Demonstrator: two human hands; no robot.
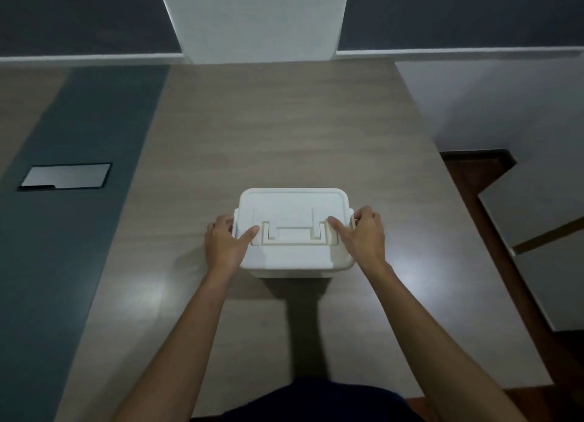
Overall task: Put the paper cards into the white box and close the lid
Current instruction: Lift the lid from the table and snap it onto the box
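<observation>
A white box (pixel 292 257) stands in the middle of the wooden table (pixel 284 130), its lid (pixel 290 206) lying flat on top with the handle folded down. My left hand (pixel 226 241) grips the box's left side, thumb on the lid and fingers curled over the side clip. My right hand (pixel 361 235) holds the right side the same way, thumb on the lid near the handle. No paper cards are in view; the inside of the box is hidden by the lid.
A dark grey strip (pixel 63 232) runs down the table's left part, with a rectangular cover plate (pixel 66 176) set in it. The table's right edge drops to a dark floor (pixel 505 232). A white column (pixel 256 17) rises behind the table.
</observation>
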